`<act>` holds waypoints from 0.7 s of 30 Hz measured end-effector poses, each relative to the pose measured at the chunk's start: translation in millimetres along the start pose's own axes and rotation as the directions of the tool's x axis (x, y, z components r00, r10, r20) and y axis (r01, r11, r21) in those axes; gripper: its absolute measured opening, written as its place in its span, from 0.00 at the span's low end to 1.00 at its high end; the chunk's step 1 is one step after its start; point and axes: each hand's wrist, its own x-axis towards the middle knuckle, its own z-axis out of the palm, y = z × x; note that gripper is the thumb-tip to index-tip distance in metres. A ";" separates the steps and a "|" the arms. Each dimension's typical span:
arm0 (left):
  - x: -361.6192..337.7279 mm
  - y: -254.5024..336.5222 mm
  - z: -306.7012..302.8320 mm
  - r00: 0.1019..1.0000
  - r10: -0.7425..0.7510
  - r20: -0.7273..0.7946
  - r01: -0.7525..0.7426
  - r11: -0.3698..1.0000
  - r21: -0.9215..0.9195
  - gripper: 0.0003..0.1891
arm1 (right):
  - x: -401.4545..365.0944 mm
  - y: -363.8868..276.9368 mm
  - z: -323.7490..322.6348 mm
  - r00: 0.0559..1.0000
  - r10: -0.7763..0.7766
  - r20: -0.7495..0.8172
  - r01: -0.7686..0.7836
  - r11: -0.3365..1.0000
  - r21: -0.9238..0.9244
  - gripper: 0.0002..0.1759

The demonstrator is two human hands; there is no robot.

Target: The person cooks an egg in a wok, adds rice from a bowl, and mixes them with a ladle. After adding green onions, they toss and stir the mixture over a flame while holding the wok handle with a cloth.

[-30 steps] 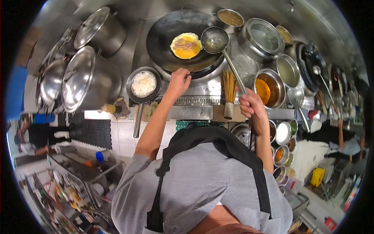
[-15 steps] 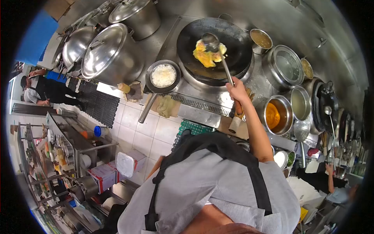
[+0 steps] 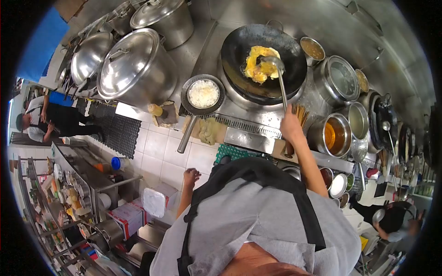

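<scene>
My right hand (image 3: pixel 292 125) is closed around the handle of a metal ladle (image 3: pixel 282 85). The ladle's bowl rests against cooked egg (image 3: pixel 258 64), yellow and white, inside a black wok (image 3: pixel 235 51) on the stove. A wooden end of the handle sticks out below my fist. My left hand (image 3: pixel 191 175) hangs low over the tiled floor, away from the stove, fingers loosely bent and nothing visible in them. Left of the wok, a small long-handled pan (image 3: pixel 192 129) holds a bowl-shaped portion of white rice (image 3: pixel 203 94).
Large lidded pots (image 3: pixel 133 64) stand at the left. Right of the wok are a pot of orange liquid (image 3: pixel 340 138), a brown-sauce container (image 3: pixel 312 48) and a perforated strainer (image 3: pixel 359 151). A folded cloth (image 3: pixel 209 131) lies at the stove's front edge. Co-workers (image 3: pixel 55 115) stand at both sides.
The ladle has shifted across the egg to its right side, and the egg now lies differently in the wok. My left hand has come into view. The whole view has shifted slightly.
</scene>
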 end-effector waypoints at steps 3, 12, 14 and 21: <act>11.1 24.5 26.5 0.995 0.085 0.057 -0.086 0.996 0.026 0.14 | -31.3 4.3 -24.4 0.987 -0.159 0.025 0.155 0.981 0.120 0.31; 48.0 11.3 9.1 0.992 -0.013 0.129 -0.045 0.900 0.433 0.10 | -17.4 8.7 -6.2 1.000 0.015 -0.019 -0.015 1.000 0.006 0.29; 62.4 -16.4 -5.1 0.953 0.216 0.213 -0.279 0.901 0.332 0.10 | -53.0 -1.2 -30.7 0.997 0.007 0.074 -0.008 1.000 0.007 0.31; 66.0 -60.0 -23.6 0.586 0.402 0.704 -0.794 0.110 0.598 0.08 | 65.9 21.0 6.7 0.969 -0.209 -0.135 0.234 0.949 0.210 0.34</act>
